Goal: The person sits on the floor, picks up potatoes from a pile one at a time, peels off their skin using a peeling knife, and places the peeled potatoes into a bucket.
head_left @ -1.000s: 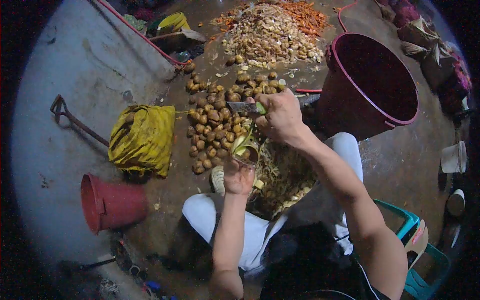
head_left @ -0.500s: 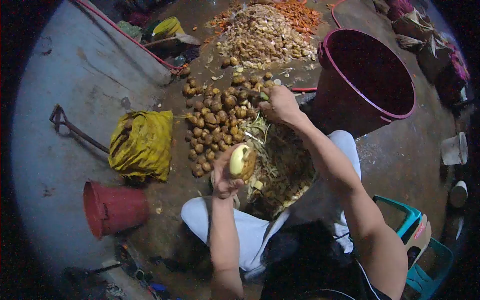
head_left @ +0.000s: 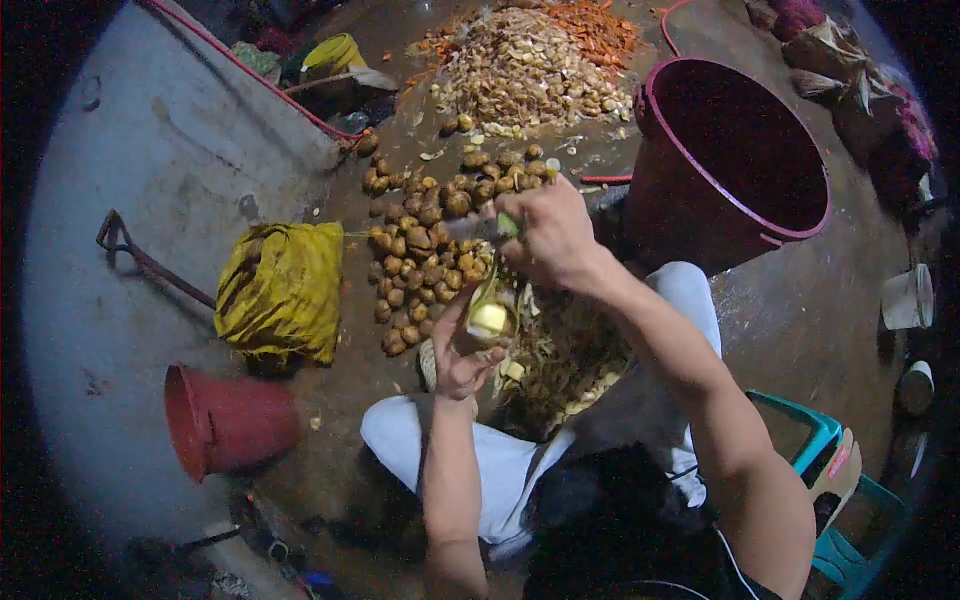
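My left hand (head_left: pixel 461 355) is closed around a partly peeled potato (head_left: pixel 489 319), its pale yellow flesh showing on top and a strip of skin standing up from it. Just above and to the right, my right hand (head_left: pixel 556 235) grips a knife (head_left: pixel 508 226) by its green handle. The blade points left and is smeared by motion. Beyond both hands lies a heap of unpeeled brown potatoes (head_left: pixel 415 240). Loose peelings (head_left: pixel 570 350) are piled between my legs, below my right forearm.
A large maroon tub (head_left: pixel 675 190) stands at the right. Pale cut pieces (head_left: pixel 525 70) and orange peelings (head_left: pixel 600 30) are heaped at the back. To the left are a yellow sack (head_left: pixel 280 290) and a red bucket (head_left: pixel 230 420). A green plastic stool (head_left: pixel 810 430) is at lower right.
My right hand has moved down and left, bringing the knife near the potato. The potato has turned in my left hand, and a strip of skin now rises from it.
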`<action>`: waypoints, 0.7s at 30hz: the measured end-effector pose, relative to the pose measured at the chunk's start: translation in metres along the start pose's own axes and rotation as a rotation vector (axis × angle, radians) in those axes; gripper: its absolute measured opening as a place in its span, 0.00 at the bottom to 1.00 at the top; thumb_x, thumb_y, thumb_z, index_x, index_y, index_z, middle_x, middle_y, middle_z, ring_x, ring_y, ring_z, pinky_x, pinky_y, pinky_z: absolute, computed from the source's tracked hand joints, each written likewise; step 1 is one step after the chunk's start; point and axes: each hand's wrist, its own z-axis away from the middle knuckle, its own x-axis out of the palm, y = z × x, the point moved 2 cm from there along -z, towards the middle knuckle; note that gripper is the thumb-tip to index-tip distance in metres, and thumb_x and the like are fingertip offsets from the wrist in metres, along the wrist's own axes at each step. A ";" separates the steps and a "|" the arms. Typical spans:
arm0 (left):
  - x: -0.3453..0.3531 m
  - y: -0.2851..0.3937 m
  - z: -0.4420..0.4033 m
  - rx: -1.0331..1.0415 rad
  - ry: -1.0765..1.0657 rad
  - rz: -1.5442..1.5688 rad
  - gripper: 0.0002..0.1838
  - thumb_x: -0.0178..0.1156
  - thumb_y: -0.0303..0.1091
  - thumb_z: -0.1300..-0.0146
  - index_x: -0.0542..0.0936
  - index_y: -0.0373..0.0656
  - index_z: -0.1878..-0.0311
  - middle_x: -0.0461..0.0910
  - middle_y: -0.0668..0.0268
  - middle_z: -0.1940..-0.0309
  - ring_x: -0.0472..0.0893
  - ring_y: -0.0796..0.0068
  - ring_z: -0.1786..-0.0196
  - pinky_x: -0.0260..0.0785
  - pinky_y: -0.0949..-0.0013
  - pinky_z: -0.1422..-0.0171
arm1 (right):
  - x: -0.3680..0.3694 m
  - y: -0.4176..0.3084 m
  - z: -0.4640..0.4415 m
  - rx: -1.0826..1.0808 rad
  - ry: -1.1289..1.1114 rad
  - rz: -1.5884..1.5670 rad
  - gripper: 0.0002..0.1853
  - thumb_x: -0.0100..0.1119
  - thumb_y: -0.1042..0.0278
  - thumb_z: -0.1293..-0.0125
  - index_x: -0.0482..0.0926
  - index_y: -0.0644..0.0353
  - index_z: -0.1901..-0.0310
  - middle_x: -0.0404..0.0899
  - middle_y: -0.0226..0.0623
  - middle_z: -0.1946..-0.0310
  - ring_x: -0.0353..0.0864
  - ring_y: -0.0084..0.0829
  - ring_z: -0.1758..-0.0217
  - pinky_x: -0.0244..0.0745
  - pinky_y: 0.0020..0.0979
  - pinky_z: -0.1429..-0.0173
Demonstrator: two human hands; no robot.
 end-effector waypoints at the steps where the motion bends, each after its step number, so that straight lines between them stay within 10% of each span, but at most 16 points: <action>1: 0.006 0.002 0.003 0.040 0.008 0.047 0.47 0.74 0.29 0.60 0.62 0.30 0.35 0.73 0.57 0.45 0.76 0.66 0.44 0.69 0.67 0.39 | 0.007 0.012 -0.001 0.125 -0.061 0.003 0.15 0.66 0.56 0.56 0.79 0.55 0.68 0.77 0.47 0.78 0.78 0.50 0.68 0.72 0.46 0.61; 21: 0.005 0.001 0.001 0.018 -0.076 0.094 0.47 0.75 0.28 0.65 0.65 0.32 0.37 0.73 0.58 0.43 0.75 0.66 0.42 0.68 0.65 0.37 | 0.015 0.050 -0.002 0.270 -0.136 0.127 0.20 0.69 0.52 0.53 0.79 0.61 0.67 0.79 0.48 0.74 0.80 0.50 0.65 0.74 0.46 0.58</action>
